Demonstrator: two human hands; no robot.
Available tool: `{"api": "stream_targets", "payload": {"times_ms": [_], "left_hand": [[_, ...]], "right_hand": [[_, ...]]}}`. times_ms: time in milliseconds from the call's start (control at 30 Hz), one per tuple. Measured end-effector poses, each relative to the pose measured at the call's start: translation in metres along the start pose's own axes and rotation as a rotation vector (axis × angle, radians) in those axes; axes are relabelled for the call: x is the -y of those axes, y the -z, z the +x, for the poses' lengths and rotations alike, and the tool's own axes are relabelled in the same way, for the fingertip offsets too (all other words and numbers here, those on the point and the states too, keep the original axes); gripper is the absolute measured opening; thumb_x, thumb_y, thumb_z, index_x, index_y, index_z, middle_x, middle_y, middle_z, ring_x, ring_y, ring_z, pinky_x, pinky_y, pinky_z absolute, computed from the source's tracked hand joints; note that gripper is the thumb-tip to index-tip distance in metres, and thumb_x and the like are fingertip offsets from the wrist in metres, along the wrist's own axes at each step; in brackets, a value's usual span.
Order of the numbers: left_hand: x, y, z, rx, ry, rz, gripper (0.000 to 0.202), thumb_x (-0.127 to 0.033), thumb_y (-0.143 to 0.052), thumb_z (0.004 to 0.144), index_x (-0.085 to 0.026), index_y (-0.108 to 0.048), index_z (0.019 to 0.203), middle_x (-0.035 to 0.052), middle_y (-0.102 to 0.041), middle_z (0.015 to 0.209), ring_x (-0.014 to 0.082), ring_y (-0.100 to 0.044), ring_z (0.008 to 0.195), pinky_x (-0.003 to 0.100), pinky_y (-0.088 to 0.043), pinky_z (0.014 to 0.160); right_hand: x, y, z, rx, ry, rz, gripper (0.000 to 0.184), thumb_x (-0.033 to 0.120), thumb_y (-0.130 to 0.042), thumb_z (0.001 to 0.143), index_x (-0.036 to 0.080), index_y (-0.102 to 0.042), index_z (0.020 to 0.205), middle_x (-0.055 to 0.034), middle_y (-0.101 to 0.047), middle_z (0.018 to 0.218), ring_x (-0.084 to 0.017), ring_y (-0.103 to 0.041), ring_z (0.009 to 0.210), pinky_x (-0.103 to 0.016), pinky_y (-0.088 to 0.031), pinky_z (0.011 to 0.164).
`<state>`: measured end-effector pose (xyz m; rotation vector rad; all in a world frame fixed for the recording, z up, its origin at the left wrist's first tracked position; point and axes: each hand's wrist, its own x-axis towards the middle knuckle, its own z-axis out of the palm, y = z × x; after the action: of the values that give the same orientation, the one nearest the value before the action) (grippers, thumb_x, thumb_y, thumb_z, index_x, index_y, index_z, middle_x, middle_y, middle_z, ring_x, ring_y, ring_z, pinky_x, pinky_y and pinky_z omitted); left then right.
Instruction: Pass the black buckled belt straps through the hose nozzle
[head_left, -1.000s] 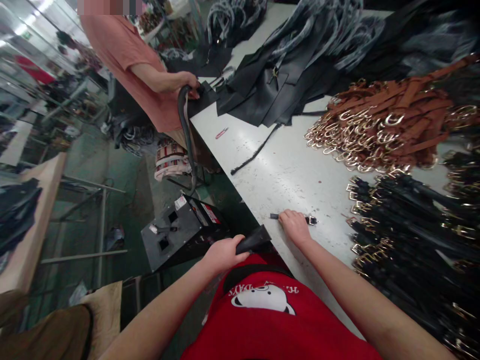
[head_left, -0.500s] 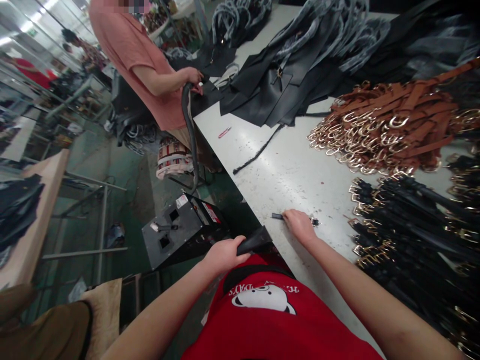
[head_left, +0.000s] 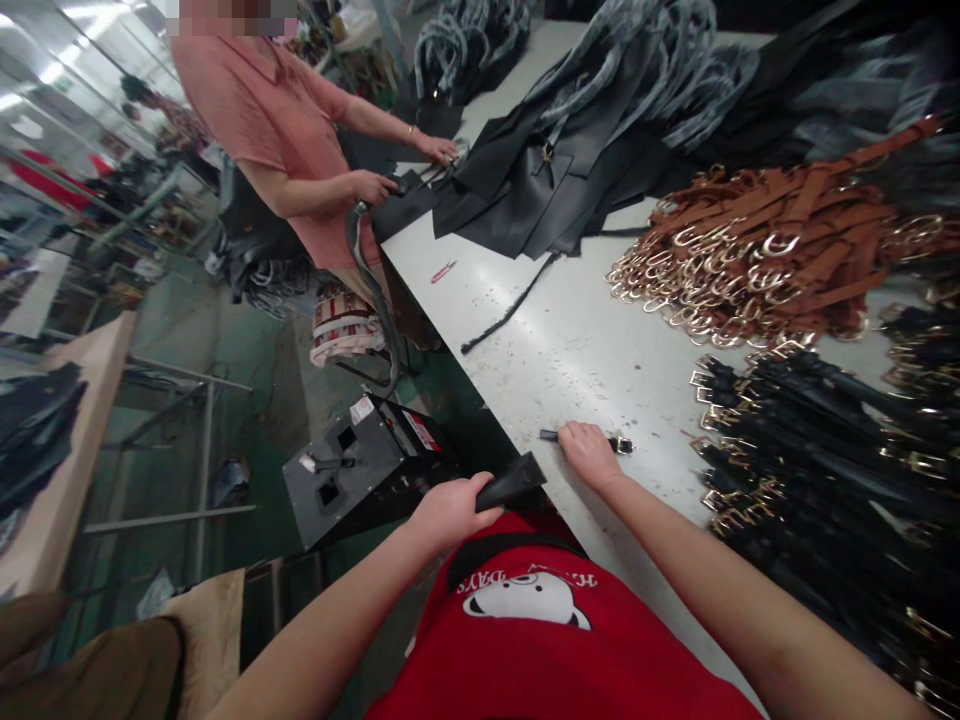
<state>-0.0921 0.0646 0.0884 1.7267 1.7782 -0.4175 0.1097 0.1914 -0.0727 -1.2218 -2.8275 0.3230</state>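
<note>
My left hand (head_left: 452, 512) is wrapped round a black nozzle (head_left: 516, 484) with a flat, flared end, held just off the table's near edge. The nozzle's rear end is hidden behind the hand. On the white table (head_left: 525, 370), my right hand (head_left: 589, 455) has its fingers closed over a short black strap (head_left: 549, 435). One end of the strap sticks out to the left of the fingers, and a small metal buckle (head_left: 625, 446) shows on the other side. The flared end of the nozzle points towards the strap but is apart from it.
Brown straps with gold hooks (head_left: 757, 250) and black buckled straps (head_left: 817, 430) are piled at right. Black leather pieces (head_left: 517, 190), a black cord (head_left: 510, 315) and a small red tool (head_left: 443, 271) lie further back. A co-worker (head_left: 262, 130) stands by a black machine (head_left: 352, 455).
My right hand has shifted slightly left along the strap, showing more of its buckle end. My left hand stays about the same. The co-worker's far arm has reached out over the black pieces.
</note>
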Motion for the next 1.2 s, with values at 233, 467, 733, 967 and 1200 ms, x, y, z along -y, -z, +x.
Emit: {"api": "stream_targets", "payload": {"times_ms": [233, 467, 733, 967, 1200], "left_hand": [[-0.006, 0.016, 0.006, 0.002, -0.028, 0.060, 0.058, -0.061, -0.038, 0.081, -0.025, -0.043, 0.125, 0.0081, -0.068, 0.100, 0.0254, -0.065, 0.089, 0.032, -0.047, 0.072], [-0.037, 0.035, 0.064, 0.043, -0.029, 0.145, 0.052, -0.059, -0.038, 0.082, -0.025, -0.050, 0.118, 0.0086, -0.068, 0.095, 0.0254, -0.065, 0.087, 0.032, -0.047, 0.069], [-0.055, 0.047, 0.084, 0.084, -0.039, 0.223, 0.050, -0.058, -0.039, 0.081, -0.023, -0.053, 0.115, 0.0092, -0.069, 0.095, 0.0267, -0.065, 0.087, 0.033, -0.048, 0.070], [-0.061, 0.052, 0.089, 0.106, -0.042, 0.276, 0.049, -0.057, -0.040, 0.081, -0.022, -0.054, 0.113, 0.0100, -0.070, 0.093, 0.0273, -0.066, 0.085, 0.033, -0.048, 0.068], [-0.063, 0.054, 0.093, 0.111, -0.058, 0.299, 0.049, -0.059, -0.039, 0.080, -0.024, -0.055, 0.110, 0.0079, -0.070, 0.094, 0.0264, -0.066, 0.086, 0.032, -0.048, 0.068]], "right_hand": [[-0.012, 0.005, -0.002, -0.053, -0.098, 0.067, 0.019, 0.024, -0.042, 0.089, 0.018, -0.060, 0.086, -0.0050, -0.062, 0.079, -0.018, -0.051, 0.076, -0.031, -0.024, 0.070], [-0.017, 0.006, -0.020, -0.125, -0.241, 0.135, 0.018, 0.027, -0.046, 0.088, 0.023, -0.064, 0.091, -0.0045, -0.063, 0.089, -0.019, -0.050, 0.086, -0.035, -0.021, 0.077], [-0.023, 0.001, -0.018, -0.152, -0.248, 0.207, 0.017, 0.027, -0.048, 0.086, 0.023, -0.064, 0.085, -0.0034, -0.062, 0.085, -0.018, -0.048, 0.084, -0.034, -0.019, 0.081], [-0.024, 0.002, -0.019, -0.173, -0.239, 0.244, 0.015, 0.026, -0.049, 0.086, 0.023, -0.063, 0.084, -0.0032, -0.062, 0.084, -0.017, -0.048, 0.084, -0.034, -0.019, 0.083], [-0.027, 0.002, -0.019, -0.177, -0.239, 0.255, 0.016, 0.023, -0.047, 0.086, 0.022, -0.063, 0.084, -0.0034, -0.061, 0.084, -0.017, -0.047, 0.085, -0.034, -0.019, 0.084]]}}
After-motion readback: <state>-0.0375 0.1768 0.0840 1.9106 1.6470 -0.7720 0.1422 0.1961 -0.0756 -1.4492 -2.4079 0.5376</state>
